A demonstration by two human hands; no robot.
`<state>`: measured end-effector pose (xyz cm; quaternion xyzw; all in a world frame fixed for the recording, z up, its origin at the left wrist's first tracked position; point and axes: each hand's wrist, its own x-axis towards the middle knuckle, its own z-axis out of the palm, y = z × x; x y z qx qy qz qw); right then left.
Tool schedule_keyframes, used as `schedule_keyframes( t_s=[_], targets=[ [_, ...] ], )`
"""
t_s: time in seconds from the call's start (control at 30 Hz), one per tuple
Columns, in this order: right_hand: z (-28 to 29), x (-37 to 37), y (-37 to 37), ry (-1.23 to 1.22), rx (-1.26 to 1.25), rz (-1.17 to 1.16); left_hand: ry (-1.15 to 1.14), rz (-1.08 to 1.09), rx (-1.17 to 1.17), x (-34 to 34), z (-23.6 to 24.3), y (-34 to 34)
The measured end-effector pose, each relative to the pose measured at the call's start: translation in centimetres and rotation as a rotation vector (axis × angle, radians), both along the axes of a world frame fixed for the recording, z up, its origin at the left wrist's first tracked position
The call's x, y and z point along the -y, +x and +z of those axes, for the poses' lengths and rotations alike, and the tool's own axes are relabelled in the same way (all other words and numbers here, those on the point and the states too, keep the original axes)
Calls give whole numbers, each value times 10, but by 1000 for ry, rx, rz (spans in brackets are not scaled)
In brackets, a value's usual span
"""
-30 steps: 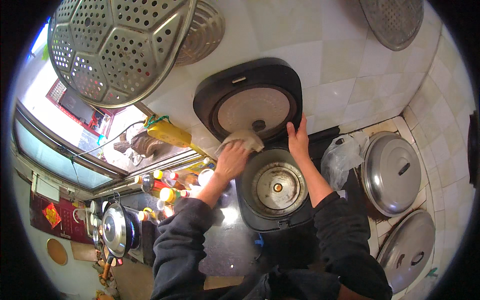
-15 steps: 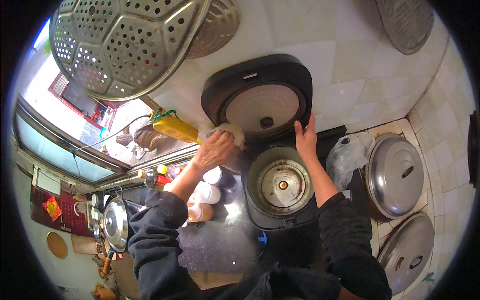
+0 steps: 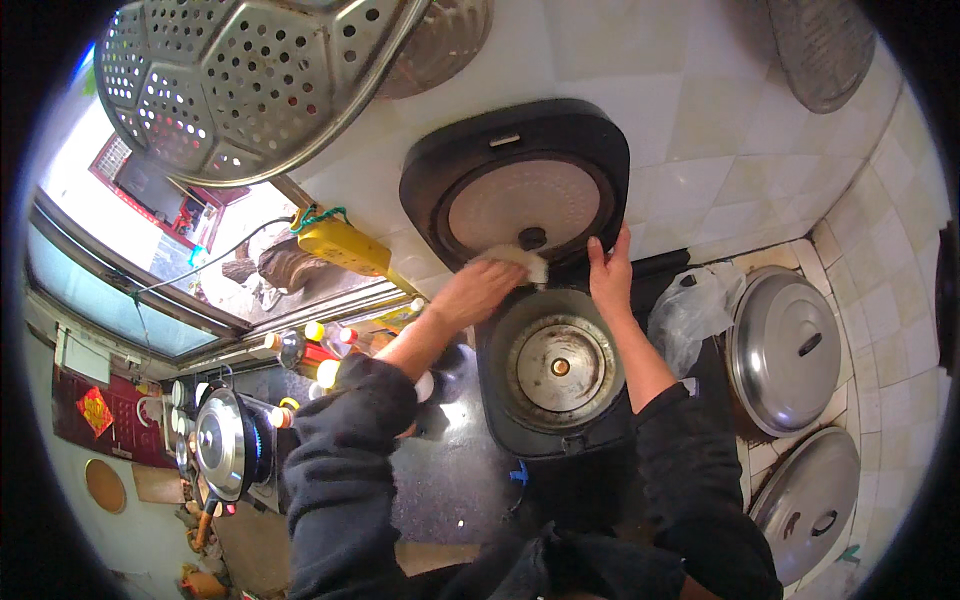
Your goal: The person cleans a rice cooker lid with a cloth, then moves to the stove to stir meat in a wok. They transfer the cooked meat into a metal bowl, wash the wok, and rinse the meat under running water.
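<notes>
A black rice cooker (image 3: 530,435) stands open on the dark counter, its inside bare metal with a brownish-stained base plate. My left hand (image 3: 478,290) presses a pale, crumpled cloth (image 3: 532,262) against the lower edge of the raised lid (image 3: 520,205), near the hinge. My right hand (image 3: 610,275) grips the lid's lower right edge, thumb toward the inner face.
Bottles (image 3: 298,350) crowd below the window at left, beside a lidded pan (image 3: 220,450) on a lit gas stove. A plastic bag (image 3: 685,315) and two metal lids (image 3: 788,345) lie at right. Perforated steel trays (image 3: 245,75) hang above; a yellow object (image 3: 340,245) hangs by the window.
Since half a second ago, my left hand and the cloth have moved right along the lid's lower edge, toward its middle. My right hand stays on the lid.
</notes>
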<state>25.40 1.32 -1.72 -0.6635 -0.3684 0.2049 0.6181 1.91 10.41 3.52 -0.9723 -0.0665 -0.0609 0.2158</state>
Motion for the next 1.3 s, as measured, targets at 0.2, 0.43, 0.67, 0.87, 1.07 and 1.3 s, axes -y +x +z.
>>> schedule_keyframes(
  t_s=[0.2,0.43,0.67,0.87,1.07,1.3],
  targets=[
    [-1,-3,-2,110,90,-36,113,27,-72,-7,24,-28],
    [-3,-2,1,16,99,-77,-11,81,-55,10,-18,38],
    [-6,-9,-2,67,119,-66,165,-23,-11,18,19,18],
    [-17,-13,0,127,219,-126,258,-12,66,6,20,41],
    [-10,-9,-2,136,148,-85,200,-93,64,-7,26,24],
    [2,-3,-3,-18,38,-25,192,-86,38,-8,33,-11]
  ],
)
